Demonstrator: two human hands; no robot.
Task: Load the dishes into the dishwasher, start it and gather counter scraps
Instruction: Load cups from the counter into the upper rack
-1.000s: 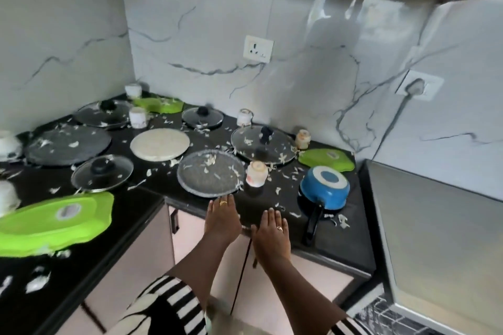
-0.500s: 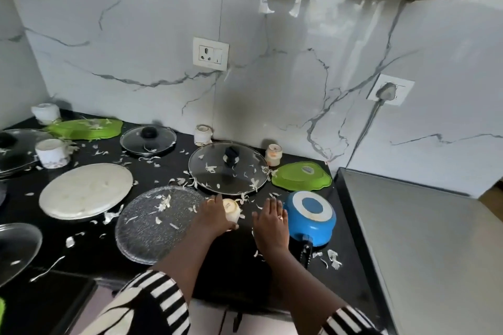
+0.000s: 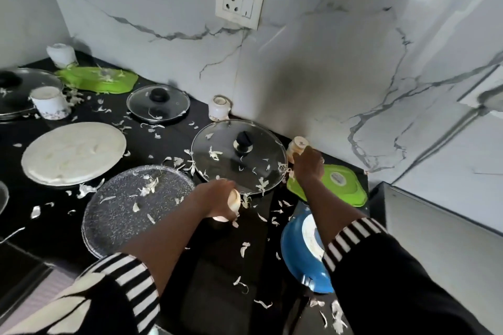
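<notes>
On the black counter (image 3: 223, 261) my left hand (image 3: 217, 200) grips a small cream cup (image 3: 234, 200) in front of a big glass lid (image 3: 239, 156). My right hand (image 3: 309, 164) reaches over the lid's right edge and holds a second cream cup (image 3: 298, 144) by the wall. Under my right forearm lie a green plate (image 3: 343, 185) and an upturned blue pan (image 3: 302, 247). White scraps (image 3: 245, 249) are strewn over the counter and the dishes.
A speckled grey plate (image 3: 128, 207), a white plate (image 3: 73, 156), a smaller glass lid (image 3: 158, 103), a floral mug (image 3: 50, 103), a white cup (image 3: 219, 109) and a green tray (image 3: 100, 80) lie left and behind. A steel surface (image 3: 435, 239) adjoins the counter's right end.
The view has closed in on the counter. My left hand keeps hold of its small cup. My right hand has left the counter by the blue pan and reached back to the cup at the wall.
</notes>
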